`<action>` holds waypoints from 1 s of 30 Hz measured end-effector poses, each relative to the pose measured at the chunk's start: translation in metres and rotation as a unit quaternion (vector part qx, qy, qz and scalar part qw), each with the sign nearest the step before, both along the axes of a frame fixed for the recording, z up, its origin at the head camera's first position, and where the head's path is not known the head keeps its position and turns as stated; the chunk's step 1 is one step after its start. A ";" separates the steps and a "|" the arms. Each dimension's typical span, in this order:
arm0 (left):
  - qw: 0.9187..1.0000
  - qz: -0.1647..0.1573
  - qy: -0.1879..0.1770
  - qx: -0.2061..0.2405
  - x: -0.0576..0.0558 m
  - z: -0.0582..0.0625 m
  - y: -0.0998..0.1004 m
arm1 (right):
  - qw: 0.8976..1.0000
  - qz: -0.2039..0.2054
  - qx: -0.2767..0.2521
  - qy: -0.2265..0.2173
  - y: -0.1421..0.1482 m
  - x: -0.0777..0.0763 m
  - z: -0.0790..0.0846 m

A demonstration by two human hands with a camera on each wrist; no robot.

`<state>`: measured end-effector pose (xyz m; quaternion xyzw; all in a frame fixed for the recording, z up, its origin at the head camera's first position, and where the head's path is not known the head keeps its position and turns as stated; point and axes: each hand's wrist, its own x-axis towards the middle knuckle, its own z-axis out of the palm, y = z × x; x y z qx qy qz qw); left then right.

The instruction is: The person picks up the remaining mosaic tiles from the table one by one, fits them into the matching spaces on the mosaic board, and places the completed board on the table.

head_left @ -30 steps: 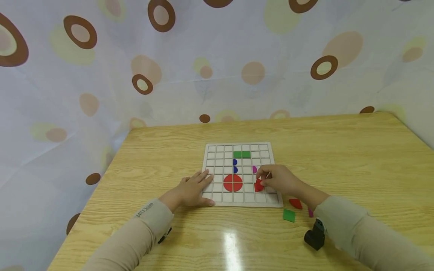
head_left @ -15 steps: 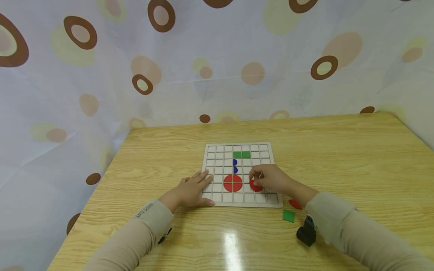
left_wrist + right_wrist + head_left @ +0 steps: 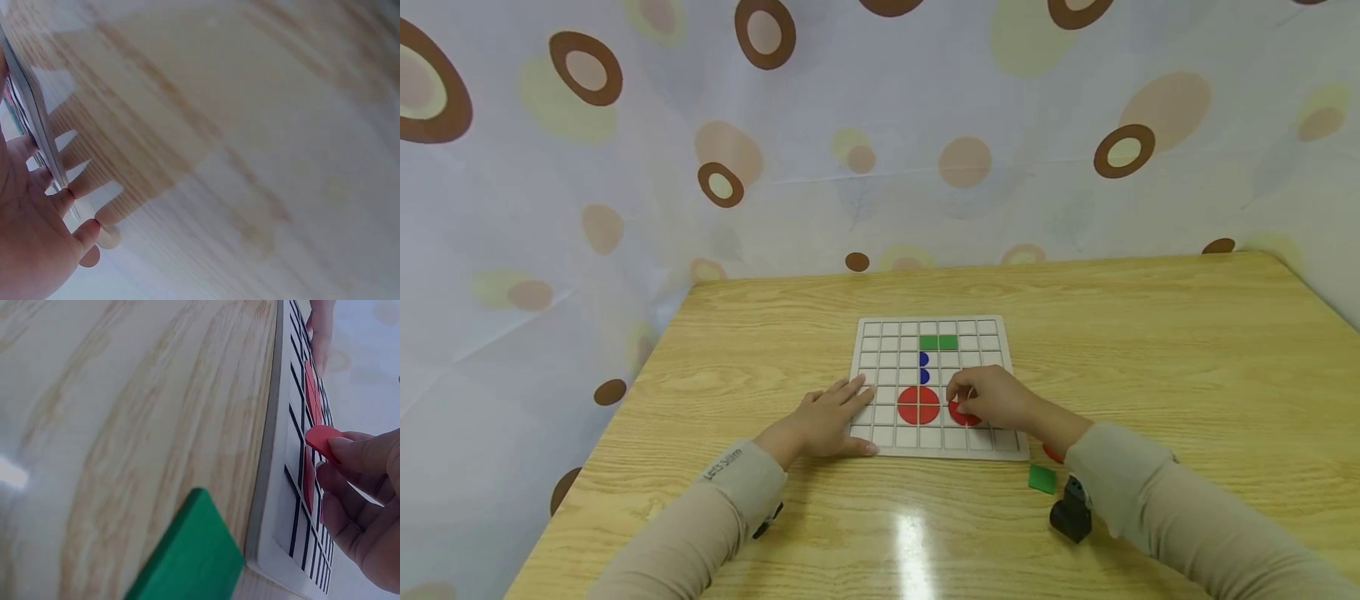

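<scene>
A white grid board [image 3: 867, 434] lies on the table. My left hand [image 3: 826, 419] rests on its left edge with fingers spread. Over the lower right of the grid, my right hand [image 3: 997, 397] pinches a red rounded piece [image 3: 320, 439] between thumb and fingers, tilted just above the board in the right wrist view. Under it, another red piece [image 3: 309, 478] lies on the grid. To the left, red quarter pieces [image 3: 908, 413] form a full circle. Blue half-circles [image 3: 924, 359] and green squares [image 3: 928, 342] sit higher up. The fingers hide part of the grid.
A loose green square [image 3: 1042, 478] lies on the table [image 3: 820, 533] off the board's lower right corner. Beside it, a red piece [image 3: 1052, 452] is partly hidden by the right sleeve. A patterned cloth [image 3: 895, 208] hangs behind the table.
My right hand has moved left with the red piece, toward the red circle. It now covers the magenta half-circle on the grid. The left hand stays in place.
</scene>
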<state>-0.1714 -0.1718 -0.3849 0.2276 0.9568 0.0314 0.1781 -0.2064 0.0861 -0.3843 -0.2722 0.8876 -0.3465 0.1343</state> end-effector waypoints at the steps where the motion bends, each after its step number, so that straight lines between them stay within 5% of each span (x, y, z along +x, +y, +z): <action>1: 1.000 0.000 0.000 0.000 0.000 0.000 0.000 | 1.000 0.002 0.005 0.005 0.000 0.000 0.000; 30: 1.000 -0.001 0.013 -0.009 -0.002 -0.005 -0.002 | 0.995 0.027 0.075 0.064 -0.007 -0.003 -0.005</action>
